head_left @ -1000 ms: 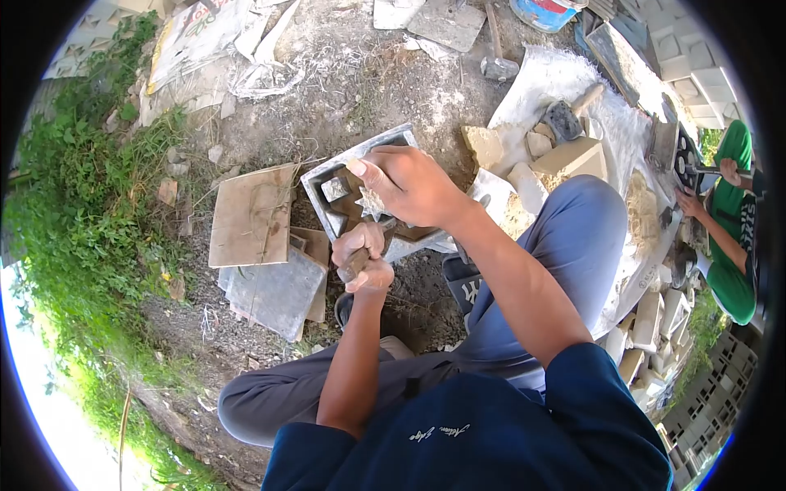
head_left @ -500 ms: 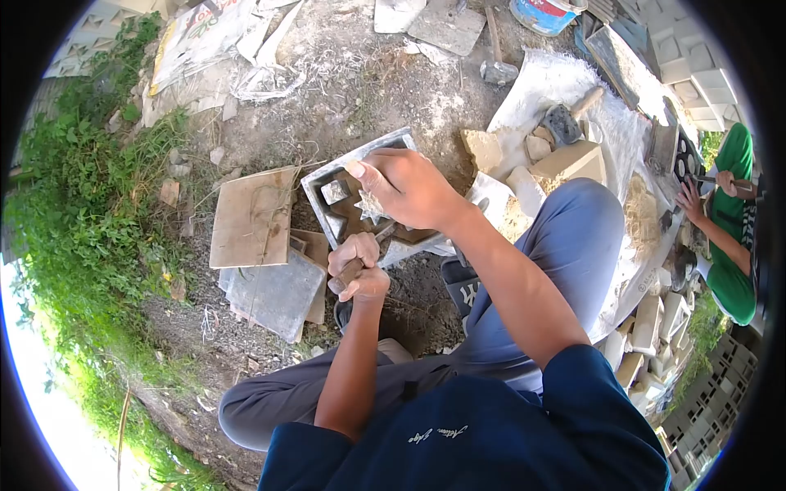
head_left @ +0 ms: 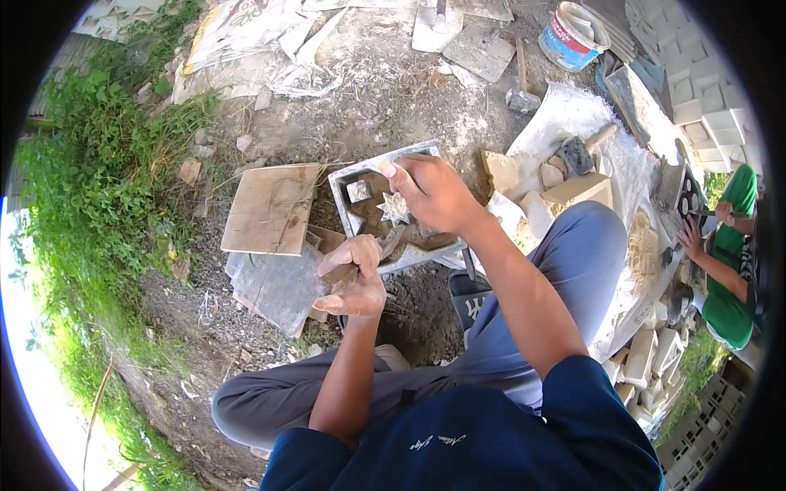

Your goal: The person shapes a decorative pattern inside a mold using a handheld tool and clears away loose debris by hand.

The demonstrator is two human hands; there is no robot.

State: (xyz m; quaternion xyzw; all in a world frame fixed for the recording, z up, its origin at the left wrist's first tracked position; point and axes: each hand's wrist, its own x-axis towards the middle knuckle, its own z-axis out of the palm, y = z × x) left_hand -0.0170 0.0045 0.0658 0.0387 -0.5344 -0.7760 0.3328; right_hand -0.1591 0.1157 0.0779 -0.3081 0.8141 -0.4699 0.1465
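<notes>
A grey rectangular mould (head_left: 337,193) lies tilted on the ground before my knees, with square blocks and a star-shaped piece (head_left: 395,209) inside. My left hand (head_left: 357,278) is at the mould's near edge, fingers curled round the brown handle (head_left: 341,278) of a tool. The tool's metal blade (head_left: 393,243) reaches into the mould. My right hand (head_left: 434,192) rests over the mould's right part, thumb pointing left beside the star. Its fingertips are hidden behind the hand, so what they hold is hidden.
Wooden boards (head_left: 270,209) and a grey slab (head_left: 278,282) lie left. Stone blocks (head_left: 583,190) sit on a white sack (head_left: 557,119) at right. Farther off are a hammer (head_left: 522,100) and a paint bucket (head_left: 573,39). A person in green (head_left: 729,270) works at far right.
The whole view has shifted, so the scene sits lower and slightly right. My left hand has turned and its fingers have loosened somewhat round the handle. My right hand stays over the mould.
</notes>
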